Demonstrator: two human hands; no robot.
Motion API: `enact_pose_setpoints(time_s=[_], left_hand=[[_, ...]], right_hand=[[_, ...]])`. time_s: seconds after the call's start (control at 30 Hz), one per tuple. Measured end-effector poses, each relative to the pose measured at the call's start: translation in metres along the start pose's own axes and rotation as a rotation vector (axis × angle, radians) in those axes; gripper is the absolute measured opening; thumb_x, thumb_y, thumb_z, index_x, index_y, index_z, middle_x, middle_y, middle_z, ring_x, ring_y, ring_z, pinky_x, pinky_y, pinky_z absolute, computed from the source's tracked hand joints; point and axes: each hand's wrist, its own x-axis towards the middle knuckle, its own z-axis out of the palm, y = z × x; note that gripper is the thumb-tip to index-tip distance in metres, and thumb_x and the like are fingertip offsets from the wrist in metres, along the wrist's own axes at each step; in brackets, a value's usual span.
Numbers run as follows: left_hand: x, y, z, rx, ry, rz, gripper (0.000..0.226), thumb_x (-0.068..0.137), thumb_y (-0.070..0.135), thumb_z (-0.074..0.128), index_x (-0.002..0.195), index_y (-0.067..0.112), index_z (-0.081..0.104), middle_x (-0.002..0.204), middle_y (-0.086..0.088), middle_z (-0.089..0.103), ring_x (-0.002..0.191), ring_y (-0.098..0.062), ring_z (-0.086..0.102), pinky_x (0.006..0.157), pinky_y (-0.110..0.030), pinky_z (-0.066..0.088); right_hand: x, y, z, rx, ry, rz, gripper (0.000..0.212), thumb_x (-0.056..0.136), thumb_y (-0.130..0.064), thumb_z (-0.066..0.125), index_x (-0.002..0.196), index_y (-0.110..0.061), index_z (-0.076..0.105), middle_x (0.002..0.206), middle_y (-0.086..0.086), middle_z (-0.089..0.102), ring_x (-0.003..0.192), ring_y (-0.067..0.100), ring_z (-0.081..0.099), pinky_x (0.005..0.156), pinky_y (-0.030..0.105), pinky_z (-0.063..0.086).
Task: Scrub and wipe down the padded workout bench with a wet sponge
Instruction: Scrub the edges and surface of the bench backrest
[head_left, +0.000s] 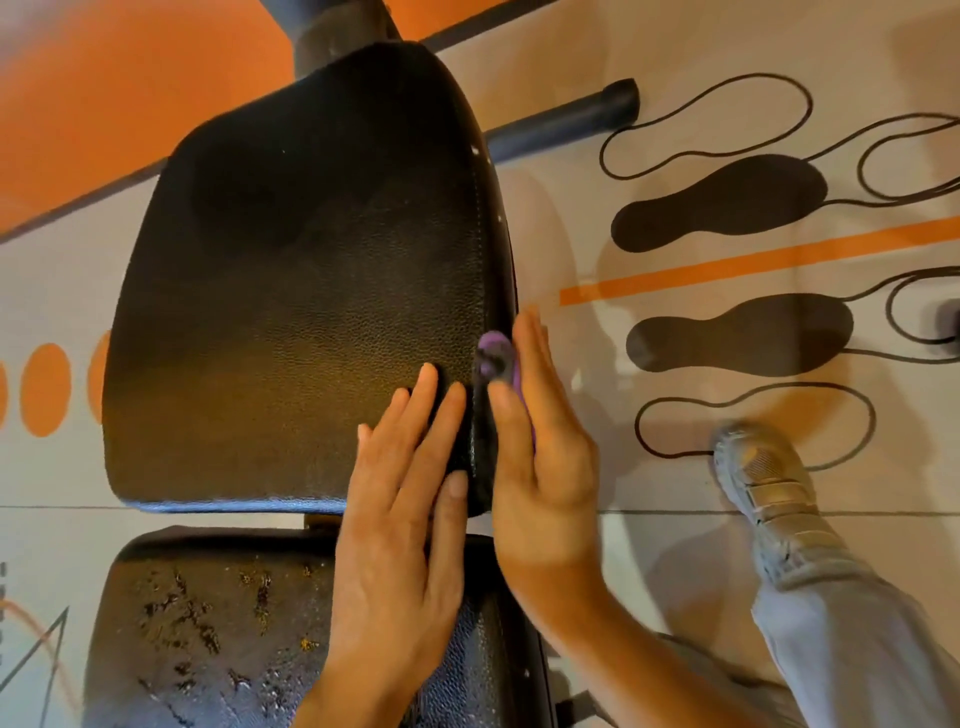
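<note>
The black padded bench has two pads: a large back pad (291, 291) and a nearer seat pad (208, 639) whose surface is cracked and flaked. My left hand (400, 514) lies flat with straight fingers on the back pad's near right corner. My right hand (545, 452) has straight fingers and presses a purple sponge (496, 356) against the right side edge of the back pad. Most of the sponge is hidden behind my palm and fingers.
The bench's dark metal frame bar (561, 122) sticks out at the upper right. The floor (675, 62) is printed with black footprints, loops and orange stripes. My grey shoe (763, 478) and trouser leg stand to the right of the bench.
</note>
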Motion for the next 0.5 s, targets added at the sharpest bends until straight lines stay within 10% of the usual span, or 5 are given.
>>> enact_pose_setpoints(time_s=[0.13, 0.3, 0.5], left_hand=[[0.05, 0.005, -0.009, -0.011, 0.093, 0.0, 0.051, 0.104, 0.024, 0.037, 0.153, 0.033, 0.025, 0.16, 0.008, 0.03, 0.149, -0.003, 0.022, 0.125, -0.034, 0.003], [0.116, 0.005, -0.008, 0.051, 0.04, 0.011, 0.05, 0.105, 0.032, 0.036, 0.154, 0.028, 0.029, 0.165, 0.008, 0.014, 0.153, -0.01, 0.003, 0.125, -0.028, -0.001], [0.125, -0.004, -0.002, 0.003, -0.014, -0.042, 0.047, 0.106, 0.036, 0.034, 0.153, 0.037, 0.028, 0.163, 0.017, 0.013, 0.152, -0.003, 0.0, 0.122, -0.024, -0.004]], right_hand=[[0.08, -0.01, 0.009, 0.19, 0.061, 0.103, 0.038, 0.101, -0.017, 0.043, 0.139, -0.016, 0.045, 0.111, -0.011, 0.065, 0.108, -0.005, 0.059, 0.095, 0.019, 0.047], [0.004, -0.01, 0.013, 0.231, 0.173, 0.083, 0.04, 0.095, -0.021, 0.053, 0.135, -0.019, 0.05, 0.133, -0.002, 0.06, 0.129, 0.01, 0.05, 0.108, 0.039, 0.042], [0.132, -0.014, 0.015, 0.114, 0.071, 0.125, 0.027, 0.102, -0.021, 0.043, 0.12, -0.015, 0.063, 0.102, -0.002, 0.071, 0.097, 0.006, 0.066, 0.091, 0.032, 0.053]])
